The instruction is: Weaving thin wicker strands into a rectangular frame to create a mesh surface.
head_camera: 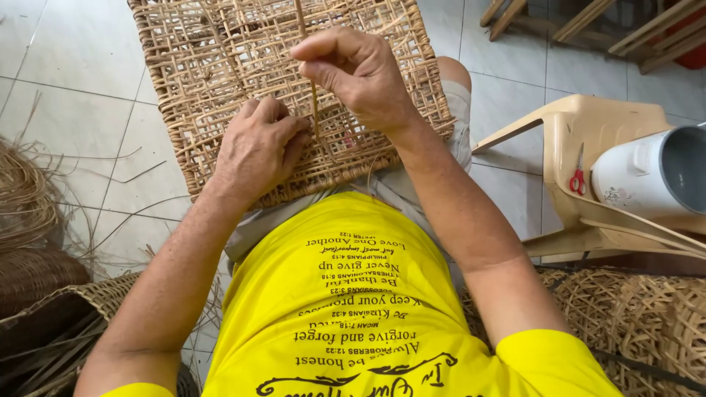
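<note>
A woven rattan panel [220, 59] with an open lattice lies across my lap. My left hand [257, 147] rests palm down on its near edge, fingers curled against the weave. My right hand [357, 73] hovers above the panel and pinches a thin rattan strand [314, 103] between thumb and forefinger. The strand runs upright, from the top of the view down into the weave beside my left fingertips.
Loose rattan strips [26, 191] and a dark woven basket [33, 276] lie on the tiled floor at left. A beige plastic chair [588, 125] at right carries red scissors [578, 179] and a white pot [647, 173]. More wickerwork [632, 316] sits lower right.
</note>
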